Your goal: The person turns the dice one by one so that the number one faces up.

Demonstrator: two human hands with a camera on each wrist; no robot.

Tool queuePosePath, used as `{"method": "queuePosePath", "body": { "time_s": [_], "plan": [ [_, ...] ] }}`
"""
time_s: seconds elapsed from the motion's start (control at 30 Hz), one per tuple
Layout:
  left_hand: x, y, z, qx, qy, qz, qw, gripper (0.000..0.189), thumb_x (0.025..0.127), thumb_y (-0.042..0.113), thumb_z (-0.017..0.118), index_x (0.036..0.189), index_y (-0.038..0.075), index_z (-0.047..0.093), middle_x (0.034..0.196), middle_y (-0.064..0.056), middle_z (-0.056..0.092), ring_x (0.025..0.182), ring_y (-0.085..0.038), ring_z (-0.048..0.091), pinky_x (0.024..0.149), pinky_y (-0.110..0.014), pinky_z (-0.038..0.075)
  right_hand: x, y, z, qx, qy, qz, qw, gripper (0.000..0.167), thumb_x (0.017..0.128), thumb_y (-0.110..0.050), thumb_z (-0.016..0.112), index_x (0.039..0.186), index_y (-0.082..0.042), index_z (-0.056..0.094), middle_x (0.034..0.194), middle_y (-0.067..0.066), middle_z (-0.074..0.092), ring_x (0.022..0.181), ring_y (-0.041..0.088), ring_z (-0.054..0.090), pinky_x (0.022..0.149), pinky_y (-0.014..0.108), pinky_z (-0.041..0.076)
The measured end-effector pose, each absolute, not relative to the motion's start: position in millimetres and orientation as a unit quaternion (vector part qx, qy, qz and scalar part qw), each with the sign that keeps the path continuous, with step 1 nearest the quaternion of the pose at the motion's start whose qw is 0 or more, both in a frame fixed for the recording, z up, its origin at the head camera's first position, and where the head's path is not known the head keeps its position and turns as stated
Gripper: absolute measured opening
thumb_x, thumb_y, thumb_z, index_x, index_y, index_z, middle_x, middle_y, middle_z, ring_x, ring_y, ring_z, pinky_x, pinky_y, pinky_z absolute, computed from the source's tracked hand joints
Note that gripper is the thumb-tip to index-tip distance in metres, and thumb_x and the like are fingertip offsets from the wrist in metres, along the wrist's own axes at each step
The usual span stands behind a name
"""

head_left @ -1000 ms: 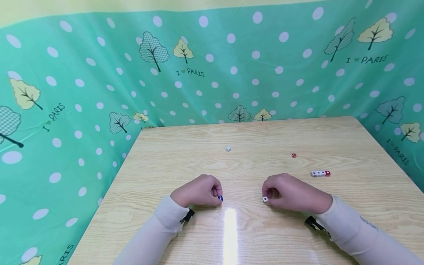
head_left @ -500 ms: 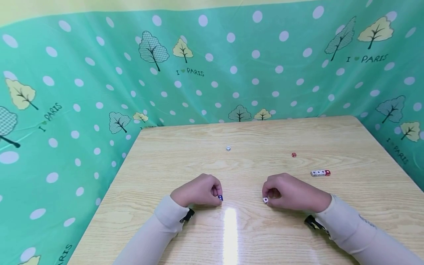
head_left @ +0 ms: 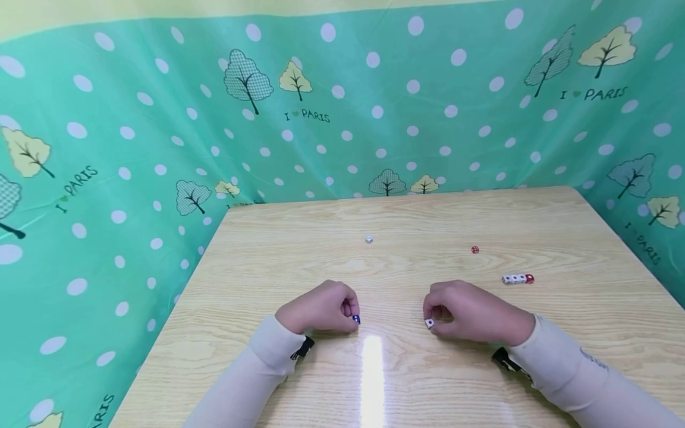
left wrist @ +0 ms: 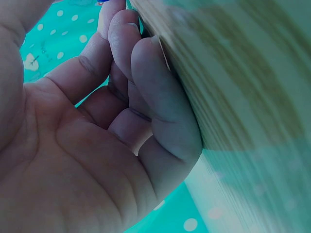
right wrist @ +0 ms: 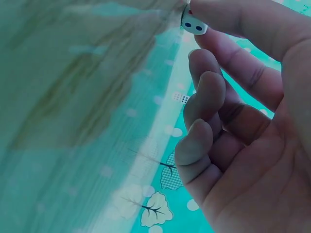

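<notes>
My left hand (head_left: pixel 323 306) pinches a blue die (head_left: pixel 356 320) between thumb and index finger, low over the wooden table. In the left wrist view just a sliver of blue shows at the top edge, and the other fingers curl along the tabletop. Across a gap to the right, my right hand (head_left: pixel 471 312) pinches a white die (head_left: pixel 429 323) the same way. The right wrist view shows that white die (right wrist: pixel 194 24) at the fingertips, two dark pips on one face and a bit of red on another.
Farther back on the table (head_left: pixel 299 238) lie a lone white die (head_left: pixel 368 239) and a lone red die (head_left: pixel 475 249). Right of my right hand, several white dice (head_left: pixel 514 279) form a row ending in a red die (head_left: pixel 529 278). A green dotted cloth (head_left: pixel 342 119) hangs behind.
The white die in my right fingers has turned slightly and sits a touch lower. Both hands stay in place, and the dice on the table have not moved.
</notes>
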State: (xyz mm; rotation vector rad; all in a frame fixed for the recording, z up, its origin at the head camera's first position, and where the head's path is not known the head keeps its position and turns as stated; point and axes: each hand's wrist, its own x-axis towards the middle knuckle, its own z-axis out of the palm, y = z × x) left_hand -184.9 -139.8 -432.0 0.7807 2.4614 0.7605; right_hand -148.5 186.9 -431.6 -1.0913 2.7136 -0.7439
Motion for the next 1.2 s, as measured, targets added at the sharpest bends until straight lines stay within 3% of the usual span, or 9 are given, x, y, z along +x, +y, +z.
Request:
{"method": "queuePosePath", "body": {
  "time_s": [0.4, 0.6, 0.9, 1.2],
  "plan": [
    [-185, -140, -433, 0.281, 0.893, 0.273, 0.223, 0.013, 0.077, 0.013, 0.080, 0.079, 0.021, 0.070, 0.072, 0.010, 0.063, 0.067, -0.003, 0.054, 0.065, -0.021, 0.049, -154, 200, -423, -0.332, 0.927, -0.170, 0.035, 0.021, 0.082, -0.016, 0.083, 0.081, -0.033, 0.071, 0.073, -0.015, 0.053, 0.068, 0.001, 0.046, 0.063, 0.021, 0.043],
    [-186, -140, -434, 0.283, 0.892, 0.274, 0.223, 0.013, 0.077, 0.013, 0.081, 0.079, 0.021, 0.070, 0.072, 0.010, 0.063, 0.067, -0.003, 0.054, 0.065, -0.021, 0.049, -159, 212, -413, -0.297, 0.941, -0.151, 0.053, 0.021, 0.081, -0.014, 0.083, 0.079, -0.032, 0.072, 0.069, -0.015, 0.051, 0.064, 0.002, 0.043, 0.060, 0.022, 0.041],
    [-186, -139, -434, 0.284, 0.892, 0.274, 0.222, 0.014, 0.077, 0.012, 0.080, 0.079, 0.021, 0.070, 0.072, 0.010, 0.063, 0.067, -0.003, 0.054, 0.065, -0.021, 0.049, -170, 234, -410, -0.269, 0.952, -0.134, 0.058, 0.022, 0.080, -0.012, 0.082, 0.078, -0.032, 0.072, 0.079, -0.019, 0.063, 0.070, 0.003, 0.051, 0.067, 0.027, 0.048],
    [-184, -139, -432, 0.278, 0.893, 0.274, 0.226, 0.014, 0.078, 0.011, 0.080, 0.079, 0.020, 0.070, 0.073, 0.009, 0.063, 0.067, -0.004, 0.054, 0.065, -0.021, 0.049, -180, 256, -407, -0.225, 0.961, -0.139, 0.080, 0.017, 0.081, -0.015, 0.083, 0.080, -0.028, 0.073, 0.068, -0.011, 0.054, 0.064, 0.009, 0.045, 0.061, 0.027, 0.040]
  ]
}}
